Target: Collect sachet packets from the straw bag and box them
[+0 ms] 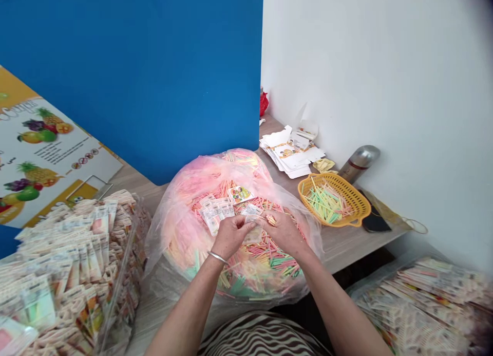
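My left hand (230, 236) and my right hand (284, 231) meet over a large clear plastic bag (175, 191) of thin pastel sticks (279, 250). Between them is a small printed sachet (252, 219), its edge pinched by the fingers of both hands. Ends of a small bundle of sticks (271, 220) show in the curled fingers of my right hand. Just beyond my left hand, several flat printed sachets (216, 212) lie on the sticks. A fruit-printed sachet (241, 193) lies behind them. A bracelet circles my left wrist.
At left stands a clear bin (117, 274) heaped with filled sachets (57, 268); a fruit-printed board (50, 155) leans behind. On the table's right are a yellow basket (358, 206) of sticks, a metal flask (358, 163) and flattened cartons (288, 150). More sachets (427, 304) fill a bag lower right.
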`<state>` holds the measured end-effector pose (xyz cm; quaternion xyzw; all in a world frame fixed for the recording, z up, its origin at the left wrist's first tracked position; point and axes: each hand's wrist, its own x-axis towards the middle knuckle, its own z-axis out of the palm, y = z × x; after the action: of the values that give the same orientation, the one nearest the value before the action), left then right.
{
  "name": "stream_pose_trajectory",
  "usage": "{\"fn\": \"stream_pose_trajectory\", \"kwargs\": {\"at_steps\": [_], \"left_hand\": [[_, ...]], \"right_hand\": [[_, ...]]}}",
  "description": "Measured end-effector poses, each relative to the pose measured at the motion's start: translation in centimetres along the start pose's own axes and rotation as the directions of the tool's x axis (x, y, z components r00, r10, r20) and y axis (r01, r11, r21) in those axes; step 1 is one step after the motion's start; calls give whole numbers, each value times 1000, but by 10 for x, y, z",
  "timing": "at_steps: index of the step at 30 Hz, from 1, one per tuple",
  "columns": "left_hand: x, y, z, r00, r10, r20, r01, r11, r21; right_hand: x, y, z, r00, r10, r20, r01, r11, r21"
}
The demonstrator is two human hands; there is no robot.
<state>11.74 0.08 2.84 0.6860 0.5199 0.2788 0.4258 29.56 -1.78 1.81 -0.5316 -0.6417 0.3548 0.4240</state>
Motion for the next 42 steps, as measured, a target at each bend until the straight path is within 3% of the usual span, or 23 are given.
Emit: {"fn": "stream_pose_trajectory", "kwargs": {"at_steps": [2, 4, 8, 10, 13, 18, 21, 26, 29, 32, 34, 37, 39, 42], "left_hand": [[-4, -2, 5, 994, -59, -90, 57, 998, -21], [-6, -2, 9, 982, -98, -159, 92, 995, -46], [-5, 2, 14, 985, -125, -123, 111, 987, -114], [-5, 7, 14, 988, -112, -102, 96, 984, -149], [-7, 14, 13, 989, -98, -113, 75, 978, -196], [-9, 17, 12, 992, -59, -108, 32, 971, -237], [-9, 14, 14, 1000, 21, -17, -25, 959, -282], [-11, 5, 24, 999, 37, 27, -22, 901, -434], [-11, -2, 19, 992, -11, -122, -50, 874, -483], [-5, -17, -1, 903, -73, -424, -108, 916, -387], [3, -30, -18, 826, -98, -555, -86, 952, -295], [17, -52, -36, 730, -151, -666, -16, 971, -237], [23, -62, -40, 708, -169, -685, 50, 980, -190], [27, -68, -38, 718, -188, -670, 118, 982, -149]], "right_hand": [[-2, -6, -4, 999, 40, 4, -40, 999, 25], [0, -12, -6, 988, 130, -85, -111, 974, 198], [12, -31, -4, 948, 201, -247, -35, 836, 548], [18, -38, 1, 945, 201, -257, -8, 802, 597], [20, -41, 13, 950, 238, -201, -65, 782, 620], [12, -31, 25, 957, 268, -112, -162, 814, 557], [8, -28, 21, 986, 168, -12, -146, 886, 440], [4, -36, 4, 998, 38, -41, -27, 971, 239], [2, -30, -15, 994, 3, -108, 21, 974, 225], [-2, -7, -35, 998, 0, -60, -3, 999, -42], [-7, 14, -42, 995, 25, 102, 15, 928, -373], [-15, 38, -39, 955, 156, 252, 77, 690, -719], [-18, 48, -31, 941, 222, 254, 82, 579, -811], [-18, 55, -20, 938, 238, 253, 97, 520, -849]]}}
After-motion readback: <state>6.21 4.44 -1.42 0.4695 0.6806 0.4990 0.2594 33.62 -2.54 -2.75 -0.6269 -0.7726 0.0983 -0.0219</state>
